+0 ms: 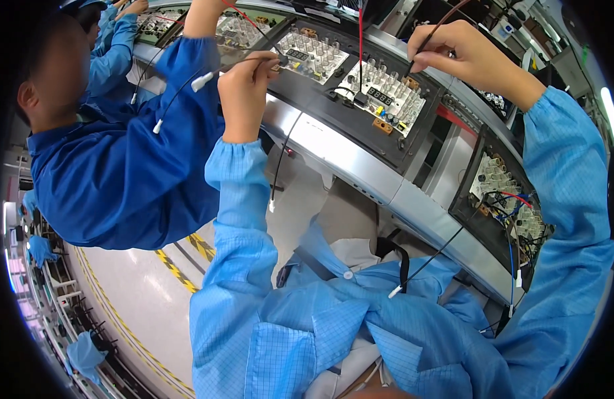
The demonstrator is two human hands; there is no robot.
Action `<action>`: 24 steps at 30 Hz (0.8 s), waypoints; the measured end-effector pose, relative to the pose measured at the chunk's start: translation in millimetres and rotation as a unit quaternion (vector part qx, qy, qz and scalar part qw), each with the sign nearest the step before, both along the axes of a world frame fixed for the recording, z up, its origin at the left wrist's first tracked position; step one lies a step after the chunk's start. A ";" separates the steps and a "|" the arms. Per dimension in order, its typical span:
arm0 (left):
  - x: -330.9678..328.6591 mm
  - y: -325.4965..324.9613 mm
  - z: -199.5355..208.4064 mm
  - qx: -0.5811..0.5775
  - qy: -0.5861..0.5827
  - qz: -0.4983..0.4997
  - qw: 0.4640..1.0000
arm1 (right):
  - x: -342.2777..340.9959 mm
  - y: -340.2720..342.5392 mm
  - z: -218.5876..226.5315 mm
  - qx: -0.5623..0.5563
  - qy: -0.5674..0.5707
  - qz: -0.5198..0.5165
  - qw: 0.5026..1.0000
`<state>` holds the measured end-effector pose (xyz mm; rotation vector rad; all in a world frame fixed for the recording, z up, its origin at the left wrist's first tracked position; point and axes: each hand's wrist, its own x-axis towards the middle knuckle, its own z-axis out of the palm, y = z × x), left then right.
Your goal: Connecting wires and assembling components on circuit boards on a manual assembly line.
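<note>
While both light-blue sleeves reach up toward the curved grey conveyor bench, the left hand is clenched around a thin black lead with a brown probe end, its tip just beside a white circuit board studded with clear cylinders. The right hand pinches a second thin dark wire above a neighbouring white board of the same kind. A co-worker in a dark-blue coat stands to the left.
</note>
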<state>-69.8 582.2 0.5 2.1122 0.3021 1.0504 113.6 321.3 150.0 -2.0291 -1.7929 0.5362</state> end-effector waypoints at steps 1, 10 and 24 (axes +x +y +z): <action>4.2 3.2 -4.3 0.014 0.009 0.005 1.000 | -0.5 -1.7 -1.4 0.000 -0.001 -0.001 1.000; 22.3 8.8 -16.2 0.010 0.030 -0.022 0.999 | 1.6 -10.1 -18.5 0.021 0.026 0.034 0.999; 25.7 15.9 -21.4 -0.027 0.019 -0.033 0.999 | 1.4 -2.8 -23.0 0.003 0.000 0.048 0.999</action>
